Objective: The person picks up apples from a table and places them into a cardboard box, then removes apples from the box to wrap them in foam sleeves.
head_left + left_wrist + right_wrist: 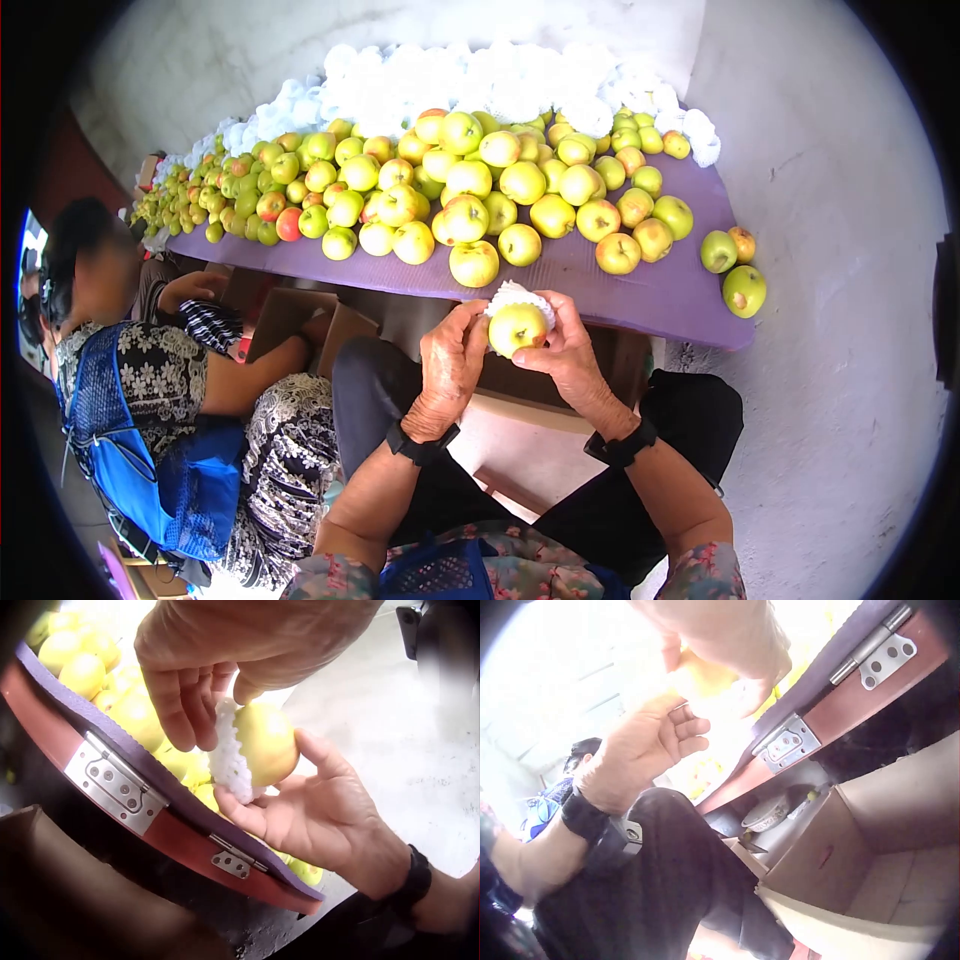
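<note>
While both my hands grip one apple (517, 327) in its white foam net (515, 296), the purple-covered table (660, 295) beyond holds heaped apples beside pale walls. From my left wrist, my left hand (225, 645) pinches the net while my right hand (315, 814) cradles the fruit. From my right wrist, a cardboard box (855, 847) sits under the hinged table edge.

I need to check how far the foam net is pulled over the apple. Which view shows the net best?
The left wrist view: the foam net shows close up, covering one side of the apple. The head view shows it small, behind the apple. In the right wrist view, glare washes it out.
</note>
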Available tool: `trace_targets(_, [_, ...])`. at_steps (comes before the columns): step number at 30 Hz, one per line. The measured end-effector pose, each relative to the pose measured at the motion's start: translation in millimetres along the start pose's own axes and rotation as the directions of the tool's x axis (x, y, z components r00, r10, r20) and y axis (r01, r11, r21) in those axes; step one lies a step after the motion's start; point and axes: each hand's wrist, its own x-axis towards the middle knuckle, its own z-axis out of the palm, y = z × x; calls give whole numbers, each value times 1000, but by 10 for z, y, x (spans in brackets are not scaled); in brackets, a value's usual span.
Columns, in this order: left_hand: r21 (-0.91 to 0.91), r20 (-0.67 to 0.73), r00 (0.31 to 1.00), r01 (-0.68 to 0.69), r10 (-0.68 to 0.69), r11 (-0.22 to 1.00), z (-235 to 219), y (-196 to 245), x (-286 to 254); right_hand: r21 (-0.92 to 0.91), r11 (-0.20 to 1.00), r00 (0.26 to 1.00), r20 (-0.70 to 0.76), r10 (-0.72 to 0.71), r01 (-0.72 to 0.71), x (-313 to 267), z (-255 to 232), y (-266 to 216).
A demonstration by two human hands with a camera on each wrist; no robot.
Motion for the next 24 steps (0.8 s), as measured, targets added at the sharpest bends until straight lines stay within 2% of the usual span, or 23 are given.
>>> trace_targets(3, [157, 1, 1000, -6, 6, 988, -29, 63, -42, -42, 999, 1000, -15, -13, 12, -6, 8, 7])
trace_targets(6, [151, 9, 997, 75, -77, 986, -44, 127, -127, -6, 1000, 1000, -7, 8, -8, -26, 16, -10])
trace_targets(7, [144, 7, 998, 68, -69, 987, -43, 110, -158, 17, 1000, 1000, -1, 26, -26, -37, 15, -3])
trace_targets(10, [-85, 36, 969, 247, -245, 965, -61, 173, -223, 46, 997, 998, 28, 59, -60, -23, 7, -27])
trace_targets(13, [-117, 127, 950, 301, -286, 946, -53, 54, -297, -10, 998, 996, 60, 67, -66, -45, -20, -66])
trace_targets(16, [-153, 70, 979, 201, -193, 967, 49, -35, -385, -59, 997, 995, 82, 52, -47, -66, -47, -39])
trace_targets(19, [-245, 125, 949, 311, -288, 918, 45, 3, -385, -63, 998, 992, 120, 38, -31, -64, -74, -28])
trace_targets(22, [-214, 158, 916, 396, -368, 893, 41, 154, -398, -68, 995, 990, 117, 78, -70, -82, -54, -45])
trace_targets(24, [-128, 153, 928, 361, -341, 924, 72, 141, -424, -74, 993, 991, 92, 98, -92, -101, -60, -37])
